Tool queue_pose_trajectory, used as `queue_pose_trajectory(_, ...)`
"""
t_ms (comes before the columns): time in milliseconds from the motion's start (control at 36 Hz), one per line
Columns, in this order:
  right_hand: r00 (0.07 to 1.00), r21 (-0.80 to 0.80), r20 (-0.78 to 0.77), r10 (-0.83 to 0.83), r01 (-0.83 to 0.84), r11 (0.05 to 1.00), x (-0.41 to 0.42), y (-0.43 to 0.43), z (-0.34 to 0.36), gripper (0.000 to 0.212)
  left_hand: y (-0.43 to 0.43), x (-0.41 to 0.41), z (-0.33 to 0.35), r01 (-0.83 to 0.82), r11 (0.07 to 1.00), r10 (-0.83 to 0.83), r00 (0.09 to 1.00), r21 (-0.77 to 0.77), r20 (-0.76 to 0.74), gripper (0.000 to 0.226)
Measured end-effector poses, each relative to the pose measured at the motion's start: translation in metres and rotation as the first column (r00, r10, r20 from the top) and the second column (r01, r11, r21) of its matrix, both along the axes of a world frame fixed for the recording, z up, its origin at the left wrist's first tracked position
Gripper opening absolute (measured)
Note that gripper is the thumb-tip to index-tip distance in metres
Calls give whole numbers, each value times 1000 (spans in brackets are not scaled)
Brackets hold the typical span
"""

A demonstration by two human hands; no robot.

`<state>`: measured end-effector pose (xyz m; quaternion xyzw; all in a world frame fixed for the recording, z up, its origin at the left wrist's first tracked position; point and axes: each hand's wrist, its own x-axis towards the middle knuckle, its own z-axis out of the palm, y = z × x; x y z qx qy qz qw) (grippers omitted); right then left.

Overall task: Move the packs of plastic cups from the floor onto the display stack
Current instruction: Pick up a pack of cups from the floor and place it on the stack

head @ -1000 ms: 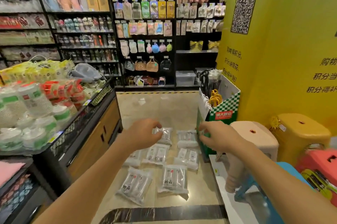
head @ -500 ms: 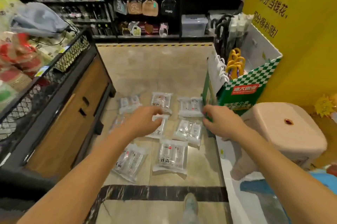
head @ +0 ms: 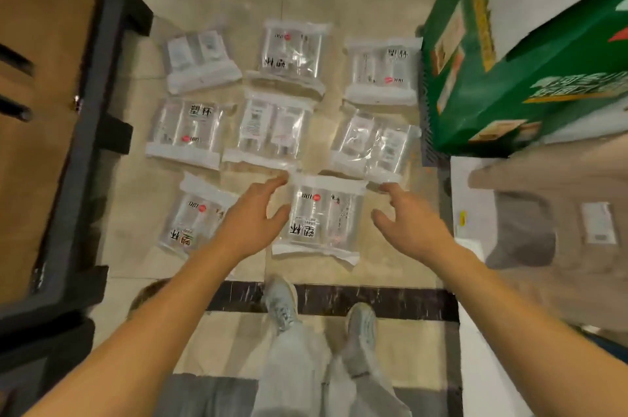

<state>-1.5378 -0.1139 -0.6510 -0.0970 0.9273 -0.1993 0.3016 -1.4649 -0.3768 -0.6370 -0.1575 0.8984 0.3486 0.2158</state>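
Note:
Several clear packs of plastic cups lie flat on the tiled floor in rough rows. The nearest pack [head: 324, 217] lies between my two hands. My left hand [head: 253, 217] hovers at its left edge with fingers spread, partly covering another pack [head: 190, 223]. My right hand [head: 409, 217] hovers open just right of it, fingertips near the pack [head: 373, 144] behind. Neither hand holds anything. More packs lie farther off, among them one in the middle [head: 272, 129] and one at the back [head: 292, 51]. The display stack is out of view.
A wooden counter with a black frame [head: 85, 131] borders the floor on the left. A green cardboard display box [head: 530, 76] stands on the right, with a beige plastic stool [head: 557, 212] nearer. My feet in grey shoes [head: 282, 304] stand on a dark floor strip.
The view has tilted down from the shop shelves to the floor. Both hands have dropped closer to the packs and now flank the nearest one.

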Motion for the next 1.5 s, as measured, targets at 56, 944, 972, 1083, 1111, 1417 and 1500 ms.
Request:
queue_pose_trajectory(56, 999, -2, 44, -1, 1, 1000, -4, -4, -71, 59, -7, -5, -71, -17, 1000, 16, 999, 12, 47, 57)
queue_pose_trajectory(944, 992, -245, -62, -106, 88, 966, -82, -58, -195, 70, -64, -72, -204, -179, 977, 187, 980, 112, -66, 73)
queue_pose_trajectory(972, 993, -258, -75, -91, 69, 964, -95, -66, -161, 69, -73, -80, -170, -191, 975, 202, 976, 114, -88, 72)
queue_pose_trajectory(1083, 988, -304, -154, -21, -27, 952, -142, -102, -11, 66, -108, -105, -21, -249, 963, 265, 945, 106, -193, 71)
queue_pose_trajectory(1111, 985, -318, -173, -3, -53, 947, -152, -112, 28, 66, -118, -109, 18, -261, 960, 278, 934, 105, -225, 71)
queue_pose_trajectory(1417, 957, -463, -273, 102, -224, 858, -184, -209, 430, 63, -209, -94, 420, -302, 923, 377, 836, 239, -398, 68)
queue_pose_trajectory(1500, 940, -511, -309, 145, -293, 808, -180, -235, 505, 64, -225, -67, 492, -306, 912, 403, 794, 274, -454, 63)
